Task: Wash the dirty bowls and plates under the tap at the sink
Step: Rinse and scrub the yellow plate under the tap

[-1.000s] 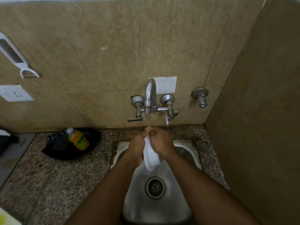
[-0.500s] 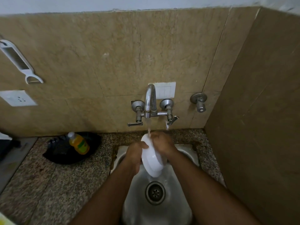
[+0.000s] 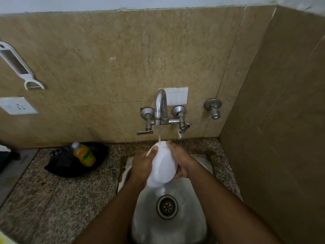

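A white bowl point(image 3: 162, 166) is held on edge over the steel sink point(image 3: 197, 224), its top rim right under the running tap point(image 3: 161, 106). My left hand point(image 3: 142, 162) grips the bowl's left rim, thumb on the upper edge. My right hand point(image 3: 181, 159) cups its right side with fingers curled round the outside. Water streams off the bowl's lower edge towards the drain point(image 3: 167, 206).
A black pan point(image 3: 58, 166) with an orange dish-soap bottle point(image 3: 84, 154) in it sits on the granite counter point(image 3: 52, 199) left of the sink. A tiled wall point(image 3: 281, 120) stands close on the right. A white grater point(image 3: 17, 66) hangs on the back wall.
The bowl has turned from edge-on to show its white face, and it has risen so its rim meets the water stream. Both hands shifted with it.
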A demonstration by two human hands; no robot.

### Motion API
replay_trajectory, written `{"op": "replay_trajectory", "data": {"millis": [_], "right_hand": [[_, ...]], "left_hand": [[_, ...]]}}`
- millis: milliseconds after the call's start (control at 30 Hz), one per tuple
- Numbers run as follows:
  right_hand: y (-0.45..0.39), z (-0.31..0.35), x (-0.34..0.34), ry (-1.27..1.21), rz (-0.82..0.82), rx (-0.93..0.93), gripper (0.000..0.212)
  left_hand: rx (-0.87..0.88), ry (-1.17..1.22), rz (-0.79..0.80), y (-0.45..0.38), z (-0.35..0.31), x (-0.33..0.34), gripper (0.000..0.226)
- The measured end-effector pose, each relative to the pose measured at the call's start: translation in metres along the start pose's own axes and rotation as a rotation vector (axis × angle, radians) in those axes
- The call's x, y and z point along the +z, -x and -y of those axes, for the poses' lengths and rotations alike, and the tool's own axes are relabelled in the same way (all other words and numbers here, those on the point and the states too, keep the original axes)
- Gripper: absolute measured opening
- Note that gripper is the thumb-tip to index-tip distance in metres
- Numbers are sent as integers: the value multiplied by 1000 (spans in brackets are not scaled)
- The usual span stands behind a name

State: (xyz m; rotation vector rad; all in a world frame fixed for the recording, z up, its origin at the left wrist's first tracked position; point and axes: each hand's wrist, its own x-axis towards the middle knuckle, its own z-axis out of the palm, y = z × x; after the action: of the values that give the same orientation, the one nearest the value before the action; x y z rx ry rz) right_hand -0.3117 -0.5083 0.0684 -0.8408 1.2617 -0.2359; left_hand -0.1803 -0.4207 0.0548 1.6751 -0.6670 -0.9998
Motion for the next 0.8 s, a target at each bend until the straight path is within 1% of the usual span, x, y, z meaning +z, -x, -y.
{"op": "replay_trajectory", "data": {"millis": [33, 67, 100, 133, 200, 233, 267, 300, 367, 400, 433, 467, 500, 567, 600, 633, 667, 800], "right_hand": [[1, 2, -1, -37, 48, 30, 72], [0, 3, -2, -57, 92, 53, 81], [-2, 3, -3, -64, 117, 65, 84], [-4, 3, -4, -70, 119, 62, 79], [-7, 0, -6, -106, 71, 18, 49], [-8, -2, -6, -136, 45, -17, 37], [-8, -6, -7, -174, 30, -58, 35], [-9, -11, -9, -221, 33, -96, 39], [-7, -21, -14, -316, 69, -157, 47], [-7, -26, -16, -359, 91, -183, 51], [-8, -31, -19, -398, 117, -207, 55], [-9, -36, -21, -429, 135, -230, 57], [-11, -40, -22, -462, 150, -252, 58], [-12, -46, -26, -510, 175, -289, 58], [-11, -47, -28, -510, 185, -304, 59], [-11, -47, -29, -487, 179, -312, 58], [-11, -46, -31, -432, 150, -318, 54], [-16, -38, -34, -145, -45, -300, 36]], "left_hand": [[122, -159, -8, 4, -2, 3, 36], [235, -287, 18, 9, -2, 6, 36], [327, -374, 70, 14, -3, 9, 38], [396, -448, 109, 17, -5, 12, 40], [502, -517, 146, 12, 1, 15, 51], [520, -488, 124, 8, 5, 16, 57], [520, -460, 80, 4, 9, 14, 60], [532, -465, 22, -1, 16, 12, 60], [570, -630, -149, -12, 32, 5, 53], [532, -691, -216, -16, 36, 1, 50], [436, -671, -251, -19, 38, -3, 53], [305, -568, -232, -20, 38, -4, 57], [161, -364, -186, -20, 34, -5, 54], [-120, 92, -74, -19, 25, -5, 35], [-197, 193, -50, -18, 22, -6, 28], [-214, 203, -53, -18, 20, -8, 24], [-192, 190, -71, -17, 20, -10, 20], [-6, 144, -109, -11, 19, -15, 17]]}}
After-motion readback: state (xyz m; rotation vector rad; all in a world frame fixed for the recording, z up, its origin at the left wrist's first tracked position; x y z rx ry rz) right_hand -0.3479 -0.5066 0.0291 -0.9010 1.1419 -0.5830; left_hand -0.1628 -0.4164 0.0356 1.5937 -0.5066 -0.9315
